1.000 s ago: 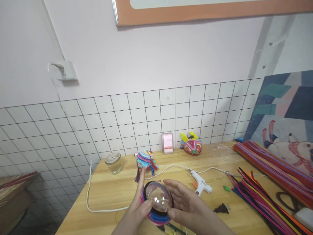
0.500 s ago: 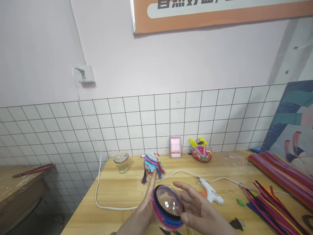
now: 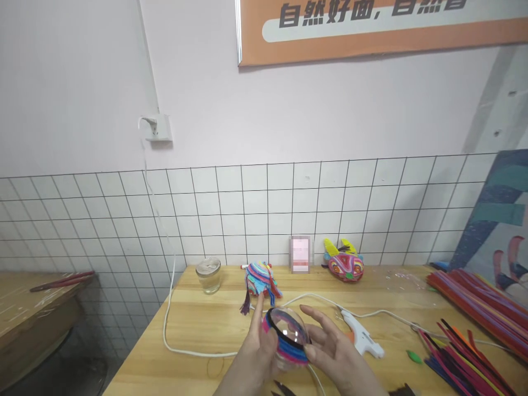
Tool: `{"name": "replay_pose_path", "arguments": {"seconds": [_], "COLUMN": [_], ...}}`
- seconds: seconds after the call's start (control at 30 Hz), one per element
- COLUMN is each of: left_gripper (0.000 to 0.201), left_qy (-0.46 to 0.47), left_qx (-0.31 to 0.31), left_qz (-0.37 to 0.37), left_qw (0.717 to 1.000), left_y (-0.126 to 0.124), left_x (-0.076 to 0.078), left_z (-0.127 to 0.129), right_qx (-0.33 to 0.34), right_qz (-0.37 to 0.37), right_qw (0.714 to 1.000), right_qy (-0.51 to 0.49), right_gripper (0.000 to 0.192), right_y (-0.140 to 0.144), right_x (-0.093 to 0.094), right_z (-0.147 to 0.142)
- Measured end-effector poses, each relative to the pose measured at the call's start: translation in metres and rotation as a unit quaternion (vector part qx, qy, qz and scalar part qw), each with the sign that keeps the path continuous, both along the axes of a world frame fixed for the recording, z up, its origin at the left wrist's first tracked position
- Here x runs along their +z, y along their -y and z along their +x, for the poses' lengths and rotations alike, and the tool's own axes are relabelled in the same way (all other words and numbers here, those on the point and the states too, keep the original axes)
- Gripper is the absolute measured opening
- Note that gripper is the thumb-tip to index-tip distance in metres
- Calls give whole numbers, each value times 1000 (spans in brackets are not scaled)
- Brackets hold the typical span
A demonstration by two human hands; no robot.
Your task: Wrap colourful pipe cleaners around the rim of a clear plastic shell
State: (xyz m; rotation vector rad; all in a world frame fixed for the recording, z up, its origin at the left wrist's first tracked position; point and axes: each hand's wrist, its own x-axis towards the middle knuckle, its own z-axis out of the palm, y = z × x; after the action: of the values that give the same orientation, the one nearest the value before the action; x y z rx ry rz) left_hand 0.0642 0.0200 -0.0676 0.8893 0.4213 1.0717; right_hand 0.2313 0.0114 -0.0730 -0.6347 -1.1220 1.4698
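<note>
Both my hands hold a clear plastic dome (image 3: 286, 336) ringed with wound pipe cleaners in black, pink, blue and red. My left hand (image 3: 251, 352) grips its left side, index finger pointing up past the rim. My right hand (image 3: 336, 355) cups the right side with its fingers spread. The dome sits above the wooden table (image 3: 198, 330), near its front edge.
A white glue gun (image 3: 362, 336) with its white cord (image 3: 173, 324) lies to the right. Behind stand a glass jar (image 3: 208, 274), a striped pipe-cleaner figure (image 3: 259, 279) and a colourful mask figure (image 3: 343, 264). Pipe-cleaner bundles (image 3: 474, 313) fill the right side. The table's left edge drops off.
The view has tilted up and shifted, showing more of the orange sign. The dome has turned in my hands, its rim now tipped more towards the upper left.
</note>
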Motion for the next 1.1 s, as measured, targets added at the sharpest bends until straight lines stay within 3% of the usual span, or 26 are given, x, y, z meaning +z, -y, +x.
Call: {"name": "replay_pose_path", "arguments": {"seconds": [0.13,0.3,0.63,0.87,1.1], "left_gripper": [132,121,93,97,93], "left_qy": [-5,-17,-56,-98,-115], "left_qx": [57,99,131,159,168], "left_qz": [-43,18,76,71,75], "left_qw": [997,995,987,980,976], "left_y": [6,7,4,4,9], "left_x": [7,7,1,-1,14], "left_z": [10,11,7,7,8], "right_qx": [-63,-115,-118,-144,-157], "right_qz": [-4,-6,-5,-10,-3], "right_qw": [998,993,992,989,986], "right_qy": [13,17,32,35,56], "right_gripper": [65,75,83,82,80], "right_y": [2,4,7,8,10], "right_x": [2,0,0,-3,-4], "right_z": [-8,-16,-19,-25,-25]}}
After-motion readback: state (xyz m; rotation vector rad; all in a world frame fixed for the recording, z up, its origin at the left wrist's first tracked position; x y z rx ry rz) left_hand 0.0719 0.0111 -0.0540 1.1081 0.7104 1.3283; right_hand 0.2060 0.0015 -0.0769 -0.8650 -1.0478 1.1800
